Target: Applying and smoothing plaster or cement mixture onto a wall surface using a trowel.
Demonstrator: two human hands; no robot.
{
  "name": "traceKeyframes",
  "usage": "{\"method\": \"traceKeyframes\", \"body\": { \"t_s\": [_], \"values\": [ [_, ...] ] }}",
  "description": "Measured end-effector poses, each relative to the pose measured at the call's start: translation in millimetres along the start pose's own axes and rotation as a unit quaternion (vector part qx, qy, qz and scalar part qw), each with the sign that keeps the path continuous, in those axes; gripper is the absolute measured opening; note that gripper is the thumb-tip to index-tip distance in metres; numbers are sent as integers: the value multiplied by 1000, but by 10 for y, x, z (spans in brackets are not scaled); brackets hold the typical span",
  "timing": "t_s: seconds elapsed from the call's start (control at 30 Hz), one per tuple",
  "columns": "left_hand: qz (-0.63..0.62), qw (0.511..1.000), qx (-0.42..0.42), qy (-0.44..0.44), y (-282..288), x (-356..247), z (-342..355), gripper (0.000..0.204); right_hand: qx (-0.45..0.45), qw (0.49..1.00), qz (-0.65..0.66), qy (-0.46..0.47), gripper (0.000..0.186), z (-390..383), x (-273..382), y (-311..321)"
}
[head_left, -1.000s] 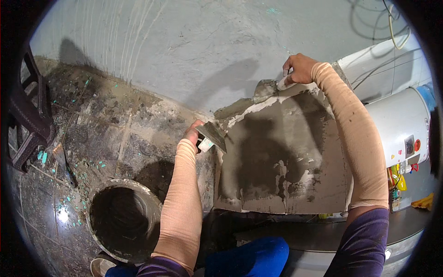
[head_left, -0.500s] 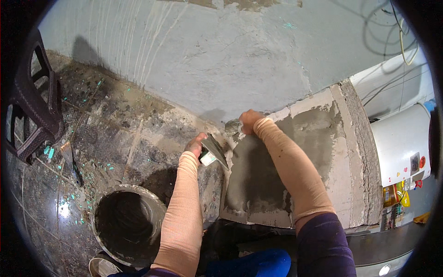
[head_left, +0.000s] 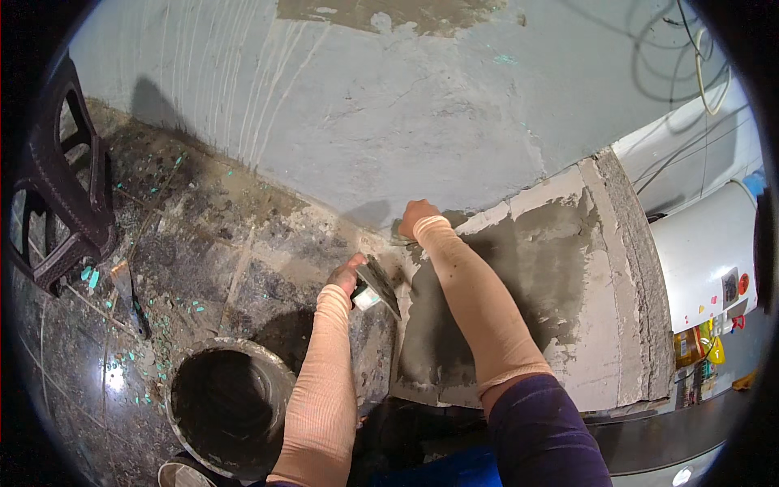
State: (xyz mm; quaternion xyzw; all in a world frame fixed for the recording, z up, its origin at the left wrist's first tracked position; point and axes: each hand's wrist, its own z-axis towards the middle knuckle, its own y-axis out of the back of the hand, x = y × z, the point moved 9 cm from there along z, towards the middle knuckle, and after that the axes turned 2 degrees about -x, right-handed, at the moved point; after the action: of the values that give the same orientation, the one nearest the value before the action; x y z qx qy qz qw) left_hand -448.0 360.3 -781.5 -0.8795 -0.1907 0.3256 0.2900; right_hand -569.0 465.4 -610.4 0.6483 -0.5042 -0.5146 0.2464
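Observation:
My left hand point(head_left: 346, 277) is closed round a plastering trowel point(head_left: 379, 286), its grey metal blade tilted up near the wall corner and a pale block-like part showing beside the fingers. My right hand point(head_left: 418, 217) is closed at the foot of the grey wall point(head_left: 389, 138). A small grey-smeared flat piece point(head_left: 399, 230), like a blade, shows at its left side; most of it is hidden by the fingers. Under my right forearm, wet grey mortar point(head_left: 438, 325) covers much of a pale raised slab point(head_left: 596, 357).
A bucket point(head_left: 286, 381) with dark grey mix stands at lower left. A scraper point(head_left: 130, 296) lies on the dirty tiled floor point(head_left: 235, 276) among turquoise flakes. A dark plastic stool point(head_left: 69, 178) is at far left. On the right stand a white appliance point(head_left: 702, 252) and yellow packages point(head_left: 698, 345).
My right hand has moved left along the foot of the wall, toward the corner. My left hand and the trowel stay nearly in place. The view has shifted slightly.

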Motion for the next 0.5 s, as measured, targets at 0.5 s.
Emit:
{"method": "traceKeyframes", "body": {
  "t_s": [0.5],
  "values": [
    [56,998,31,-14,-327,-72,-2,34,-56,995,-15,-79,42,-326,-529,464]
  ]
}}
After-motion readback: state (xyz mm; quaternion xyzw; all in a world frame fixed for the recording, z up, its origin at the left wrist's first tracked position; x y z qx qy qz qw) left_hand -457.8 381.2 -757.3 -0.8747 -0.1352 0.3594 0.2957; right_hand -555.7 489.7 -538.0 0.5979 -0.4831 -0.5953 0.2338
